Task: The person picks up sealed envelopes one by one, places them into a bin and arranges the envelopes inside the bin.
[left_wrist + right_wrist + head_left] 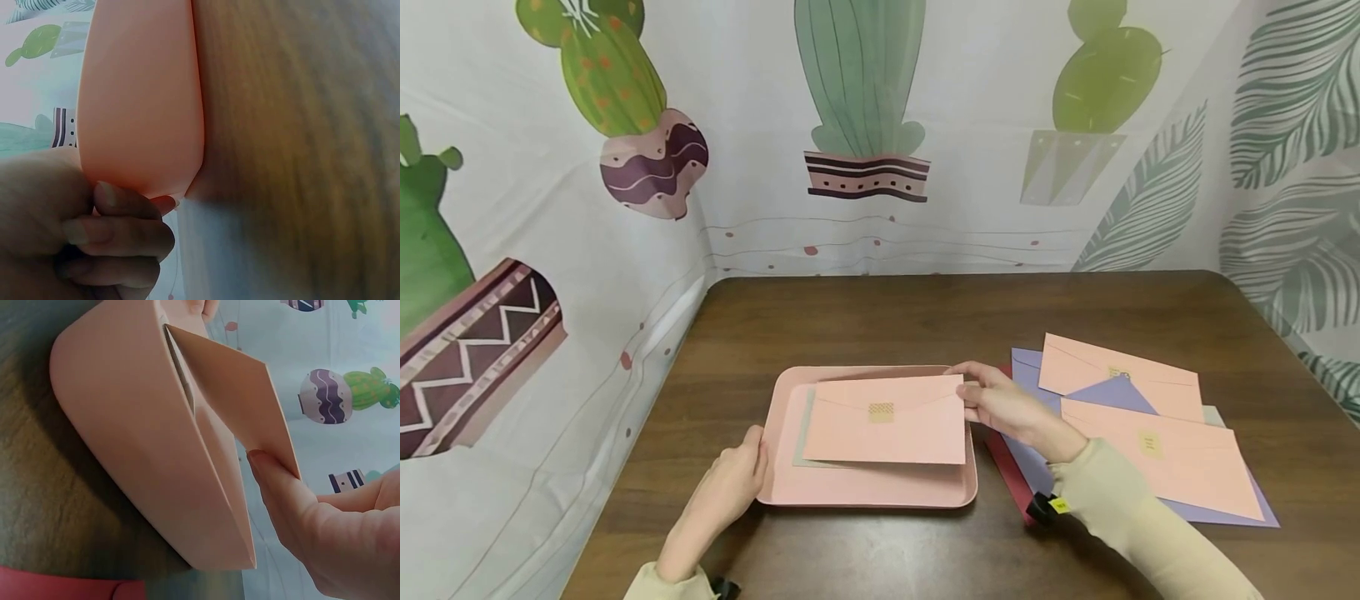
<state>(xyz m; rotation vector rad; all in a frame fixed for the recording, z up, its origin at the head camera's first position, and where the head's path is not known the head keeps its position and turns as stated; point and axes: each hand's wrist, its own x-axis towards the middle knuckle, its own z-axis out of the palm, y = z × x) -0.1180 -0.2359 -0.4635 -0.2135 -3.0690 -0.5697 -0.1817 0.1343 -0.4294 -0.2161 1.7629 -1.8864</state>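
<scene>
In the head view, my left hand (728, 479) grips the left edge of a pink tray (865, 487). The left wrist view shows its fingers (128, 237) curled at the tray's rim. Between thumb and fingers, my right hand (1003, 406) pinches the right end of a pink envelope (917, 433) with a patterned gold sticker on its flap. That envelope is tilted, its right end raised above the tray, as the right wrist view shows. Beneath it lies a grey-green envelope (802, 450), mostly covered, inside the tray.
Right of the tray lies a loose pile: a front pink envelope (1195, 467), a back pink envelope (1075, 362), purple envelopes (1112, 393) and a red one (1009, 475). The brown table (820, 317) meets a cactus-print cloth (970, 233) behind and at the left.
</scene>
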